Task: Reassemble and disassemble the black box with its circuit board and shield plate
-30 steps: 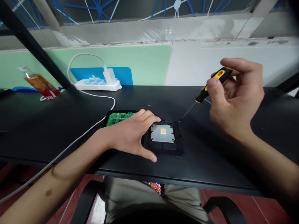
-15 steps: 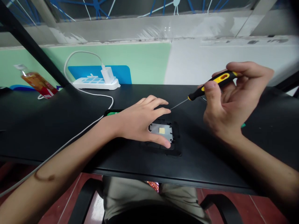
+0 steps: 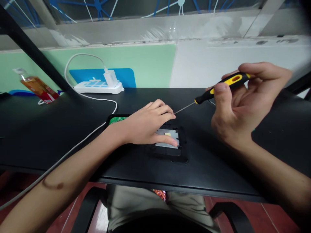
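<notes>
My right hand (image 3: 243,100) grips a black-and-yellow screwdriver (image 3: 229,83) by its handle, and the thin shaft slants down to the left. The screwdriver's tip meets the fingertips of my left hand (image 3: 153,124); whether a small part sits there cannot be made out. My left hand is open, palm down, with its thumb apart from the fingers. That thumb lies over a silver metal plate (image 3: 160,143) bearing a pale yellow square (image 3: 167,134), which the thumb partly covers. Around the plate is a flat black plastic frame (image 3: 184,156) on the desk.
Behind my left wrist, a green circuit board (image 3: 118,119) shows in a black casing. A white cable (image 3: 93,130) runs across the black desk (image 3: 213,174) from a charger (image 3: 110,78) on a power strip (image 3: 97,87). A drink bottle (image 3: 39,86) leans at the far left.
My left hand's fingers have drawn closer together at the screwdriver tip, and its thumb has moved up over the plate. The screwdriver handle has shifted slightly right.
</notes>
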`<move>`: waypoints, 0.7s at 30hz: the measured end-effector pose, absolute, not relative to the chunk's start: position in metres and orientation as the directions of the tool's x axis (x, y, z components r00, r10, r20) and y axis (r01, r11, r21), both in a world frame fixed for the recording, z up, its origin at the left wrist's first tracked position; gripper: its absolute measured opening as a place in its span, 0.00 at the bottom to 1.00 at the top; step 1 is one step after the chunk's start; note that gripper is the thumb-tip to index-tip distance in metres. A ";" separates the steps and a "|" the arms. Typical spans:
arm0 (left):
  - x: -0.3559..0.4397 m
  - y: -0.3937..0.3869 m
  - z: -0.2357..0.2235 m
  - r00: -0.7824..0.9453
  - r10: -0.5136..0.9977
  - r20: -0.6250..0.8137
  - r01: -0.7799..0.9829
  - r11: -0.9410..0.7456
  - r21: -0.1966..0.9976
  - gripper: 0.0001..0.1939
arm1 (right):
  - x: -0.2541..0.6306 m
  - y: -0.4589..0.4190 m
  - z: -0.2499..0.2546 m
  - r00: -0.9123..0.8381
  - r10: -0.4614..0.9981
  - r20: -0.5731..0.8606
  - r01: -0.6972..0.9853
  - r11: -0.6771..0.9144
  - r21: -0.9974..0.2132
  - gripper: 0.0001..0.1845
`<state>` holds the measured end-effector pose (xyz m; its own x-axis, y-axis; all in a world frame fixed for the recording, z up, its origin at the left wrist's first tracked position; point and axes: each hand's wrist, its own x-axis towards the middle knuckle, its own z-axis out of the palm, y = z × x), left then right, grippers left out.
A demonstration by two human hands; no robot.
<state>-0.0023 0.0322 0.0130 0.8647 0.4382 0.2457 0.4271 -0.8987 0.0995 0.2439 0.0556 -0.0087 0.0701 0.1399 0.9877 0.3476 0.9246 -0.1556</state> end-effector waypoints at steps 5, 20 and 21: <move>-0.001 0.032 0.012 0.864 0.447 0.233 0.443 -0.893 0.071 0.38 | 0.249 0.062 -0.009 0.071 0.087 0.994 0.373 0.922 -0.107 0.26; -0.019 0.007 0.040 0.797 0.602 -0.056 0.599 -0.775 0.202 0.44 | 0.230 0.020 0.001 0.059 0.152 0.987 0.468 0.869 -0.161 0.23; -0.020 0.004 0.041 0.784 0.616 -0.079 0.618 -0.761 0.197 0.47 | 0.228 0.018 0.001 0.047 0.169 0.984 0.453 0.875 -0.172 0.23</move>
